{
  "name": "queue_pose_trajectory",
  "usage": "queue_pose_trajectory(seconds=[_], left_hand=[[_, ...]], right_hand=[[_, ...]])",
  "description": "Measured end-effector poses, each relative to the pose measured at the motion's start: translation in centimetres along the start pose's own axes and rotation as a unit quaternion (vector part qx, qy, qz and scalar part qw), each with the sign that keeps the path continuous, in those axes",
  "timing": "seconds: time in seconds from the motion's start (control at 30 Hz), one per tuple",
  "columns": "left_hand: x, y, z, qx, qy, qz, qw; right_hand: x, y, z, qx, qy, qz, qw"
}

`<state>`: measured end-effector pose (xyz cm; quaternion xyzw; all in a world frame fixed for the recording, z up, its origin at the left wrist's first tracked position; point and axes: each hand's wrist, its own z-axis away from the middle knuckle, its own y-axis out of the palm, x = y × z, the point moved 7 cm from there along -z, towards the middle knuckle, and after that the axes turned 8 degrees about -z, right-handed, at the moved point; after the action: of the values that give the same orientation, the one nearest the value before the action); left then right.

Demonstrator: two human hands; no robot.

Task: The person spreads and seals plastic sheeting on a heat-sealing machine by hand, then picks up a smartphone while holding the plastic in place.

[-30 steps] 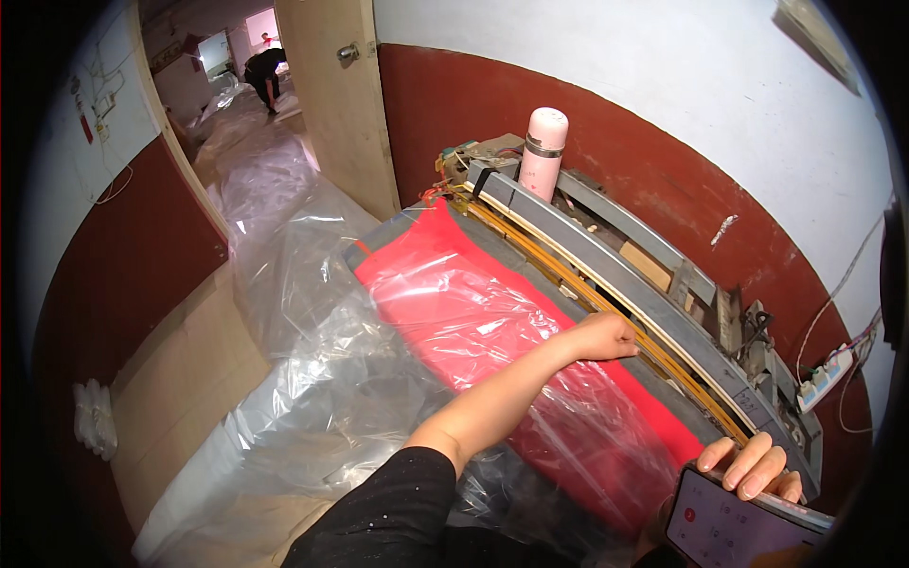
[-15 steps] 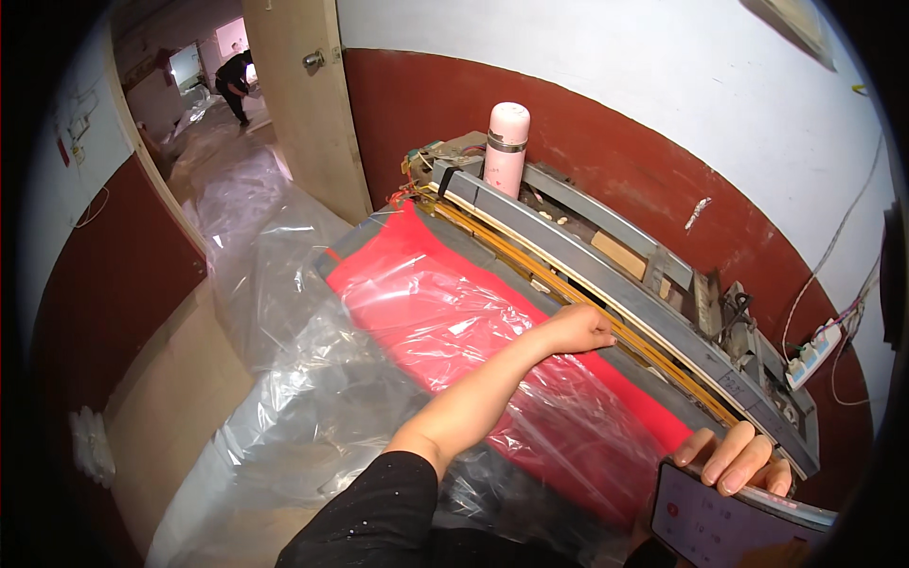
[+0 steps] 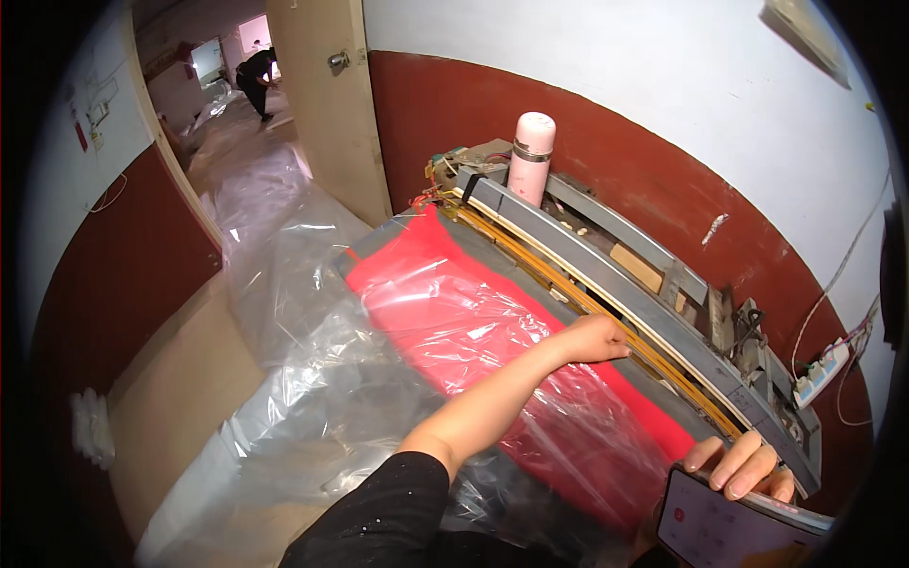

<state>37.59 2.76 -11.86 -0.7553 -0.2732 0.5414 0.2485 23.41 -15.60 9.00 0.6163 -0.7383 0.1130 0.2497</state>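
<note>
My left hand [image 3: 597, 339] is closed with curled fingers above the far edge of a red sheet [image 3: 431, 256], close to the yellow strips [image 3: 530, 258] of a long grey metal machine [image 3: 606, 256]. What its fingers hold, if anything, is hidden. Clear plastic film [image 3: 331, 379] lies creased over much of the red sheet and spreads to the left. At the lower right, my right hand [image 3: 743, 466] has its fingers bent over the upper edge of a phone [image 3: 729, 525] with a lit screen. The rest of that hand is behind the phone.
A pink bottle [image 3: 531, 161] stands on the machine. A white power strip [image 3: 822, 374] with cables hangs at the right. Beyond an open door [image 3: 327, 104], a person [image 3: 255, 80] bends over, with more plastic film along the floor. A brown board [image 3: 185, 388] is at left.
The whole view has shifted, so the scene sits slightly further right and lower. My left hand remains closed near the strips, and my right hand stays at the phone.
</note>
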Motion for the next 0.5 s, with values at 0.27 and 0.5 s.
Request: queue_pose_trajectory(seconds=[0.27,0.5], left_hand=[[0.04,-0.30,0.22,0.008,0.001,-0.007,1.000],[0.88,0.24,0.07,0.002,-0.004,0.008,1.000]], right_hand=[[-0.31,0.34,-0.33,-0.002,0.006,0.009,1.000],[-0.41,0.39,-0.38,-0.002,0.013,0.009,1.000]])
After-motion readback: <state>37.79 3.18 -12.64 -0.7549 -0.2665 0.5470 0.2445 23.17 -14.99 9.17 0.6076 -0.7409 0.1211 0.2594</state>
